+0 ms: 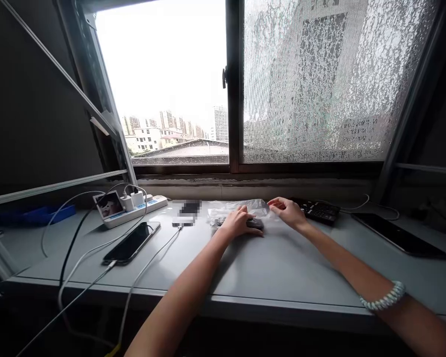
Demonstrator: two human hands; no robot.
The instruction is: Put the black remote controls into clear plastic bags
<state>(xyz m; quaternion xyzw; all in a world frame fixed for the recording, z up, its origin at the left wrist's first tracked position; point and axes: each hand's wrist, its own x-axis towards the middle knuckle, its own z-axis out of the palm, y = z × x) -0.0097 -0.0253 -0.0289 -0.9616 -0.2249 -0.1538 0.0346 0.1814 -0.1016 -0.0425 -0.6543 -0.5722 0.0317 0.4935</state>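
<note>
A clear plastic bag (223, 208) with dark contents (255, 224) lies on the desk (282, 277), towards the back and below the window (163, 64). The left hand (240, 221) rests on top of it, palm down, fingers reaching forward and thumb stretched out to the right along the near side of the dark contents; whether it grips them or only presses, I cannot tell. The right hand (288, 213) is at the bag's right edge, fingers bent in toward the thumb; whether the film is pinched between them cannot be made out. A beaded bracelet (384, 297) circles the right forearm. Just beyond the right hand lies a black panel with pale markings (315, 210), and farther right a black slab-shaped device (397, 234) lies flat. Left of the bag is a pixelated object (188, 213) with a white cable (148, 263) running to it. Farther left, a smartphone (132, 243) lies screen up, a cable in its near end. Behind it stretches a white power strip (158, 202) with plugged-in chargers (137, 198), a picture card (107, 206) at its left end, and beyond that a blue tray (59, 214).
</note>
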